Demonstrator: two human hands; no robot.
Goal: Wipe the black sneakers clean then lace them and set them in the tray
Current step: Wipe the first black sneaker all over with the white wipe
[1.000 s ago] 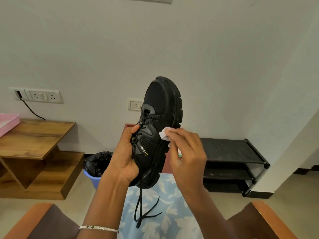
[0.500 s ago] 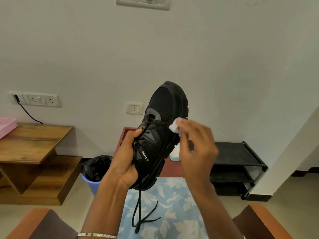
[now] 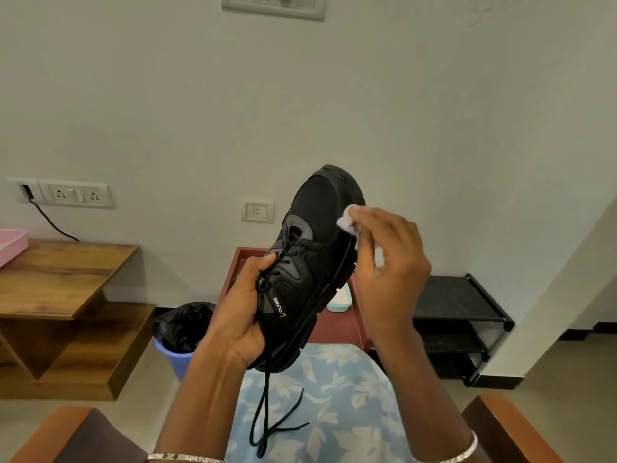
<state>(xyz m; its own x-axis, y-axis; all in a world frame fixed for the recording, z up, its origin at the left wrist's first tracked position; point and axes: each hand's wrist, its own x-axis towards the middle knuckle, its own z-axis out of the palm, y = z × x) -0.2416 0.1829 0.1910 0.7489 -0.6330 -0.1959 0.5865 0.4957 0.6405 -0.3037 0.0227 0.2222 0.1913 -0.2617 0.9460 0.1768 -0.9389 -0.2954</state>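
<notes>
Head view: left hand (image 3: 240, 315) grips the black sneaker (image 3: 310, 262); right hand (image 3: 387, 272) pinches a white wipe (image 3: 345, 220) against its toe side. Sneaker partly hides a pale bottle (image 3: 339, 300) on the red table (image 3: 337, 329).

The left hand (image 3: 242, 315) grips a black sneaker (image 3: 309, 262) by its laced middle, toe up, laces (image 3: 270, 412) dangling. The right hand (image 3: 389, 272) pinches a white wipe (image 3: 347, 220) against the sneaker's toe side.

Our left hand (image 3: 242, 315) is raised, fingers curled round the sneaker (image 3: 314, 212); our right hand (image 3: 390, 272) pinches a white wipe (image 3: 346, 221) at its fingertips. Both forearms angle upward.
</notes>
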